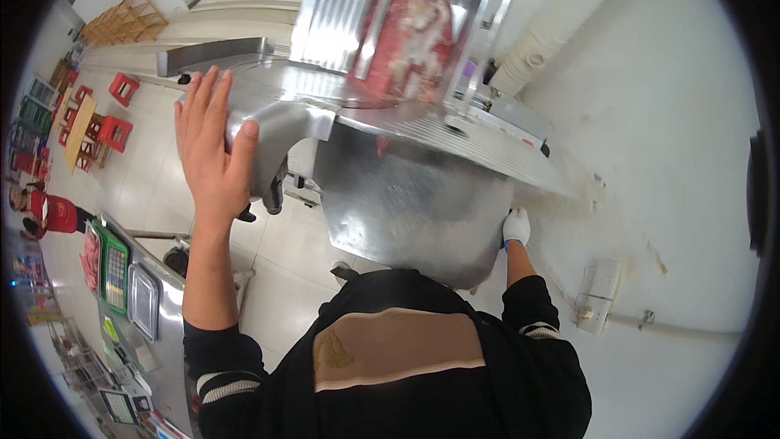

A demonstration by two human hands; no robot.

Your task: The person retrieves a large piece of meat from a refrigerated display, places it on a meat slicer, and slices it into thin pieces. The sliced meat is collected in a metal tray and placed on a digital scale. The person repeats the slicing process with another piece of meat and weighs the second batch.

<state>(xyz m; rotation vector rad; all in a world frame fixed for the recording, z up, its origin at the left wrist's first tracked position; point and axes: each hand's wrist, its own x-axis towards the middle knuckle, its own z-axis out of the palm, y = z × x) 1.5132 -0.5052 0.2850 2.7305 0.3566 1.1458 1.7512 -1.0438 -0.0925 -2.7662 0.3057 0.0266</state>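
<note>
A meat slicer with a steel housing [262, 146] stands before me. My left hand [213, 146] is bare and lies flat against the left side of that housing, its thumb spread from the fingers and nothing held. A large block of marbled red meat [405, 42] sits on the slicer's carriage, behind a metal bar. Below the ribbed plate [481, 146], a small scrap of meat [382, 145] hangs over the smooth steel receiving tray [414, 207]. My right hand [517, 228], in a white glove, is at the tray's right edge; its fingers are mostly hidden.
A white wall [646, 152] with a socket [600, 286] and a pipe rises close on the right. At left, a steel counter [164, 347] holds a green weighing scale [113, 268] and a tray [143, 302]. Farther off are red stools [116, 133] and a person in red [61, 213].
</note>
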